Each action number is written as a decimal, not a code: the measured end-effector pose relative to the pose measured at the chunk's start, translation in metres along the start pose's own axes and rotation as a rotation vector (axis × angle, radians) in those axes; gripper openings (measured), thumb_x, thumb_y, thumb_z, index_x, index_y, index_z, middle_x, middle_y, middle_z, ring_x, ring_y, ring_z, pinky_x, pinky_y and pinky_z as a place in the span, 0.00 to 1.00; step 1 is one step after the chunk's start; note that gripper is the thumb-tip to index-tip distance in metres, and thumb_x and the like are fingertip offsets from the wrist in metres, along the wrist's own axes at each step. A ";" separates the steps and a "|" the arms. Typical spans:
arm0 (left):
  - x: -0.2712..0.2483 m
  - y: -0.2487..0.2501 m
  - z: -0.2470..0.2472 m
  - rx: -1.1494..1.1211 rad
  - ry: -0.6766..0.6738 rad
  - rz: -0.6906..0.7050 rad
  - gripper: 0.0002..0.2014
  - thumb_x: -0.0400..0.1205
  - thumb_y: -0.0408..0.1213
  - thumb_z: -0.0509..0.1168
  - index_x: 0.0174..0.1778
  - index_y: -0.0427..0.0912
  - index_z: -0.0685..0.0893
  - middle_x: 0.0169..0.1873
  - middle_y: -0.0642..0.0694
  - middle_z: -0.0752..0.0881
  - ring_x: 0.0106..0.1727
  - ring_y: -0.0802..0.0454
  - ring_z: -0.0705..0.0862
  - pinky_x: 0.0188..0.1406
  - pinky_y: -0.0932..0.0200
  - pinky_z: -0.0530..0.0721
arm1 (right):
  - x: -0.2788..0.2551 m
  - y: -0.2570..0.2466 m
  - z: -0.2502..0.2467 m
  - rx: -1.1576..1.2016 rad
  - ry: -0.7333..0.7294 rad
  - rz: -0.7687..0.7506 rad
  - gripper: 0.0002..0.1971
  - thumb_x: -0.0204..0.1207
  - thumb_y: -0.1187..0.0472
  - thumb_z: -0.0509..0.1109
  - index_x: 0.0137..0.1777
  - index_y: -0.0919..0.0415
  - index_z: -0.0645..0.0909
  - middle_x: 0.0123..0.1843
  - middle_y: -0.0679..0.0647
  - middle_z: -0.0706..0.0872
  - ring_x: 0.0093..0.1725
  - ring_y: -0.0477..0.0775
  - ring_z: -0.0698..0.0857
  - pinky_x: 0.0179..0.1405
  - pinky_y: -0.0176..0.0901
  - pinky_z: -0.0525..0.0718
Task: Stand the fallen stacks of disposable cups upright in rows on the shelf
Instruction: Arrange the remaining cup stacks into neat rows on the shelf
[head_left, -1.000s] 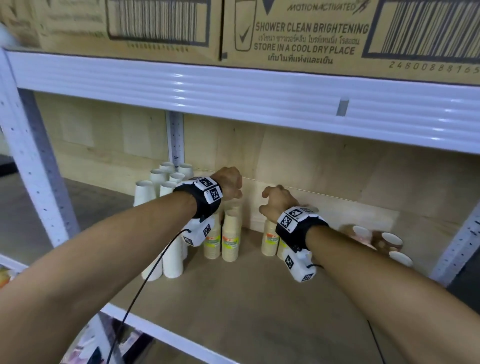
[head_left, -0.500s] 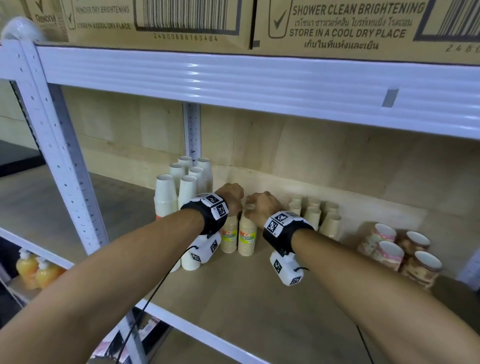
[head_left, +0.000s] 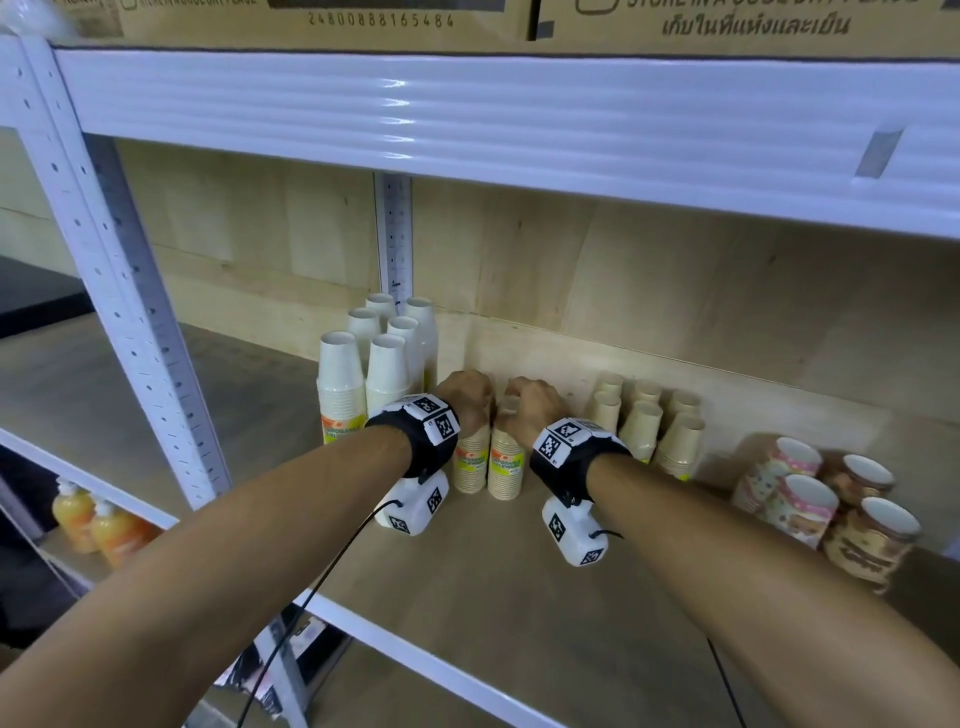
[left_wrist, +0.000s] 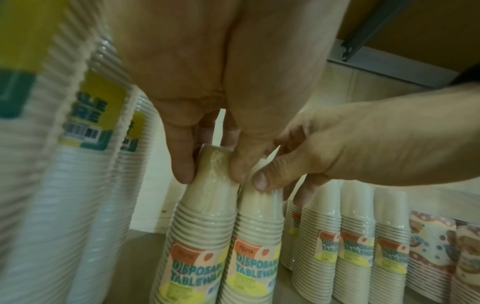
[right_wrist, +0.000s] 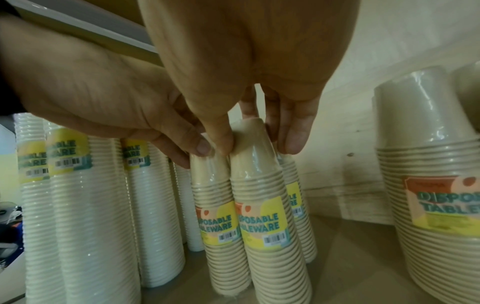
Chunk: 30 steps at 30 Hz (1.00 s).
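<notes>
— Hands first: what has each one got?

— Left hand pinches the top of a beige wrapped stack of disposable cups, fingers curled down its sides. Right hand does the same to the twin beige stack beside it. Both stacks stand upright, long axis vertical, touching one another, straight below the fingertips.

— What lies either side?

— Outward from the left hand, tall white cup stacks stand in a cluster. Outward from the right hand, more beige stacks lean slightly; well beyond them, patterned paper cup stacks tilt against each other. The right hand is nearer those, so I'd guess it reaches there next.

— And underneath?

— Pale wooden shelf board, white metal frame, plywood back panel just beyond the knuckles. Cardboard cartons sit on the level above.
</notes>
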<state>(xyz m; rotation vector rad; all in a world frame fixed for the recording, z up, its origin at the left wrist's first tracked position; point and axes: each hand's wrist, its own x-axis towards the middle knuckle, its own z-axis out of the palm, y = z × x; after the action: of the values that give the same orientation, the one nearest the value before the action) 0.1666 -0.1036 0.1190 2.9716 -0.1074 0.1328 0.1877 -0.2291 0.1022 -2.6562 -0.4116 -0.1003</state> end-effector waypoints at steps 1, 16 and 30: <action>-0.001 -0.001 0.000 -0.008 -0.005 -0.003 0.11 0.83 0.31 0.64 0.59 0.32 0.84 0.59 0.37 0.86 0.59 0.41 0.85 0.53 0.54 0.82 | -0.001 0.000 0.000 0.012 0.002 -0.001 0.24 0.71 0.56 0.76 0.68 0.59 0.79 0.66 0.58 0.83 0.62 0.61 0.84 0.53 0.45 0.82; -0.023 0.018 -0.022 -0.228 -0.042 -0.006 0.13 0.78 0.32 0.72 0.59 0.36 0.85 0.57 0.43 0.86 0.58 0.44 0.84 0.49 0.55 0.83 | -0.028 0.011 -0.021 0.036 0.034 0.033 0.22 0.73 0.61 0.77 0.66 0.63 0.78 0.65 0.59 0.83 0.64 0.60 0.81 0.56 0.47 0.82; -0.015 0.091 -0.027 -0.293 -0.064 0.110 0.22 0.79 0.36 0.73 0.70 0.40 0.82 0.68 0.41 0.82 0.66 0.44 0.82 0.52 0.63 0.76 | -0.069 0.062 -0.076 -0.016 0.084 0.196 0.23 0.70 0.57 0.76 0.65 0.61 0.78 0.63 0.57 0.85 0.61 0.59 0.84 0.58 0.50 0.85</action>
<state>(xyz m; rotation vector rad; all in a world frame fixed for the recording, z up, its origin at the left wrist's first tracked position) 0.1428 -0.1876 0.1585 2.6781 -0.2743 0.0312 0.1409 -0.3344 0.1350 -2.6810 -0.1231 -0.1544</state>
